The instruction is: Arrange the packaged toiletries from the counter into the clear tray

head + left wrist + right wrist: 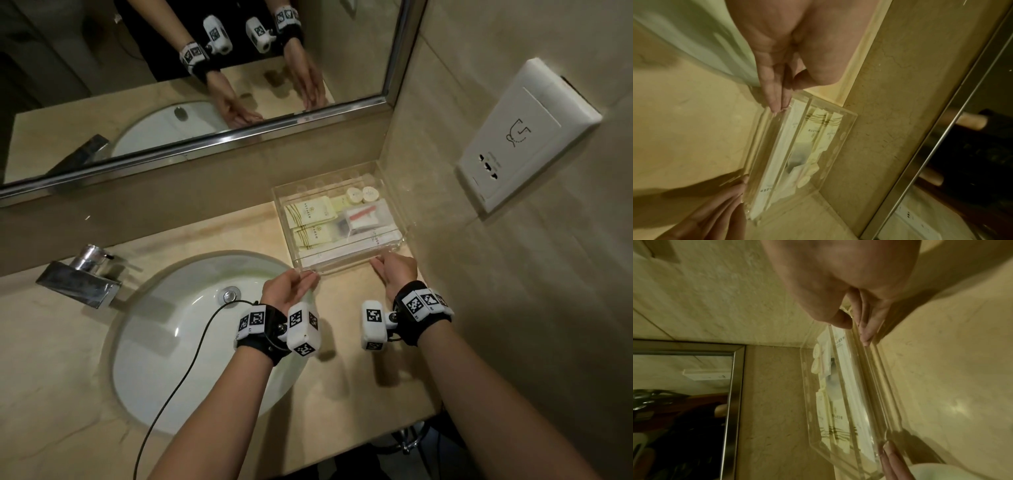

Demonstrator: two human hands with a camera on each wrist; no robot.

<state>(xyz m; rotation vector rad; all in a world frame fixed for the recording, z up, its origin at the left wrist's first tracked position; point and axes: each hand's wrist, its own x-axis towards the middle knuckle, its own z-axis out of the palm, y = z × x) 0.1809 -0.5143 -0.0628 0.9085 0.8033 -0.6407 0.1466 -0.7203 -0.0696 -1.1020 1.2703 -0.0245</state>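
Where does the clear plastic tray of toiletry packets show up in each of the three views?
Head: clear plastic tray right of centre, in the counter corner beyond both hands.
Left wrist: centre, running down from the left hand's fingertips.
Right wrist: centre-right, below the right hand's fingertips.
Shared landmark: the metal-framed mirror.

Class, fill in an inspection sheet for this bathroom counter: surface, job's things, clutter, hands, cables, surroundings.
Surface: beige stone counter with an inset sink.
Job's things: clear tray in the back corner, holding packaged toiletries.
Clutter: nothing seen.
Hands: left hand and right hand, fingers straight, touch the tray's near wall.
Cables: black cable from the left wrist, crossing the sink.
Surroundings: faucet, mirror, wall socket.
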